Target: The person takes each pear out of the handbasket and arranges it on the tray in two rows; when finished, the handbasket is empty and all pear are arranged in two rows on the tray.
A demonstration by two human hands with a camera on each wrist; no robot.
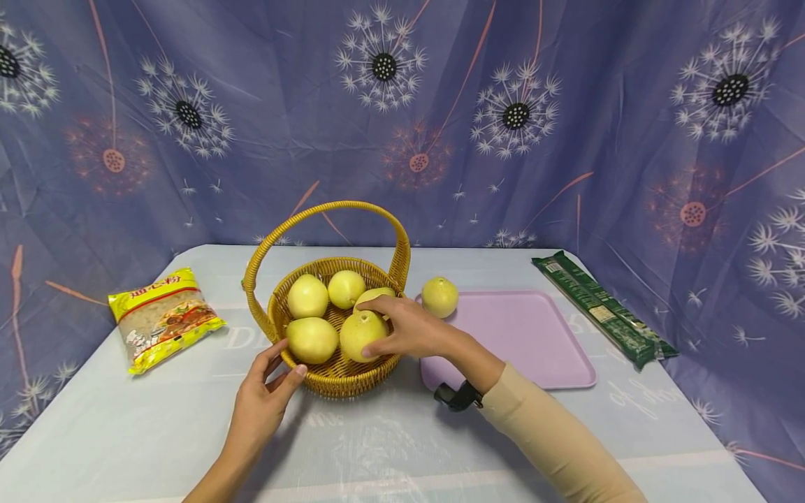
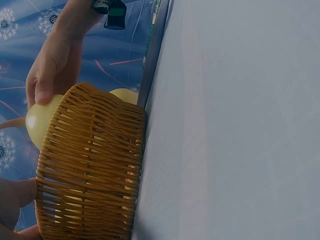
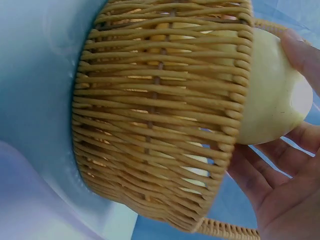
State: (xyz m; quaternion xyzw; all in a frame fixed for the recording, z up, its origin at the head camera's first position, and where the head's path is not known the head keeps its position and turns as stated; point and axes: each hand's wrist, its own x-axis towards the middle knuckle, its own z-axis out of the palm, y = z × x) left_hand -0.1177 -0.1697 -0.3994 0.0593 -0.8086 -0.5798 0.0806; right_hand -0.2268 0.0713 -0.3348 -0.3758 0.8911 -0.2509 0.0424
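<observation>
A yellow woven basket (image 1: 352,384) with a tall arched handle stands on the table, holding several round, smooth, pale yellow fruits. My left hand (image 1: 263,398) grips its near-left rim, thumb outside and fingertips over the edge. Inside the near-right rim, my right hand (image 1: 411,327) holds a pale yellow fruit (image 1: 363,335) between thumb and fingers. In the right wrist view that held fruit (image 3: 272,90) shows partly above the rim, with fingers below it. Another fruit (image 1: 374,296) is partly hidden behind this hand. One more loose fruit (image 1: 440,297) sits at the tray's far-left corner.
Right of the basket lies a flat lilac tray (image 1: 522,335), its left part behind my right forearm. A yellow food packet (image 1: 165,318) is at the table's left side. Along the right side lies a long green packet (image 1: 600,307). A patterned curtain (image 1: 302,119) hangs behind.
</observation>
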